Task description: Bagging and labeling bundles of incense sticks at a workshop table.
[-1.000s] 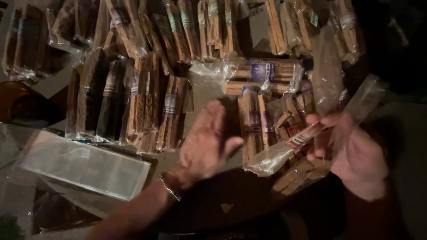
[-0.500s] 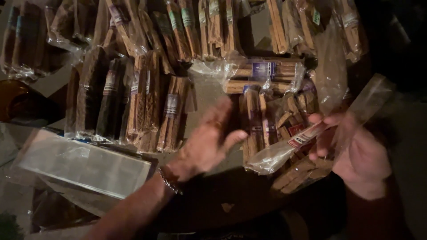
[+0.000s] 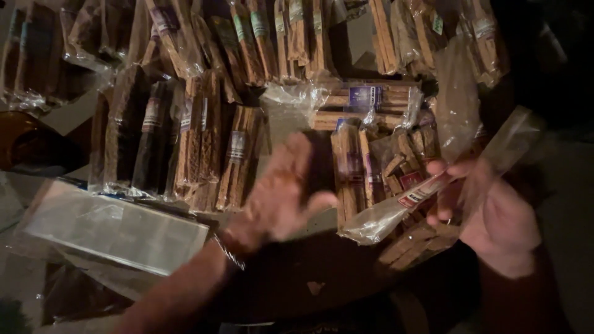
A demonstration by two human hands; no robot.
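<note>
**A:** Well, what are the hands doing here?

**B:** The right hand (image 3: pixel 495 216) pinches a clear plastic sleeve (image 3: pixel 427 198) near its middle, fingers closed on it. The sleeve runs slantwise from lower left to upper right, with a cigar with a red and white band (image 3: pixel 417 193) inside. The left hand (image 3: pixel 288 192) is open, fingers spread and blurred, held in the air just left of the sleeve's lower end and touching nothing that I can make out.

**A:** And where is that sleeve relative to everything else?

**B:** It is lifted above the table (image 3: pixel 322 284), over a loose heap of short brown cigars (image 3: pixel 402 161) lying in crumpled plastic. Beyond it lie bundles with purple labels (image 3: pixel 365 99), and to the left stands a row of wrapped cigar bundles (image 3: pixel 185 142), dark ones and lighter ones side by side. More bundles (image 3: pixel 266 37) fill the back of the view. A flat clear plastic box (image 3: pixel 117 226) sits at the near left.

**A:** How far along does the sorting look?

**B:** As a judgement only: most of the stock already lies in wrapped bundles set in rows, so much seems done. The loose heap under the right hand looks unbagged, and the one sleeve in hand has not been laid anywhere. The light is dim, so I cannot tell whether the sleeve's end is sealed.
</note>
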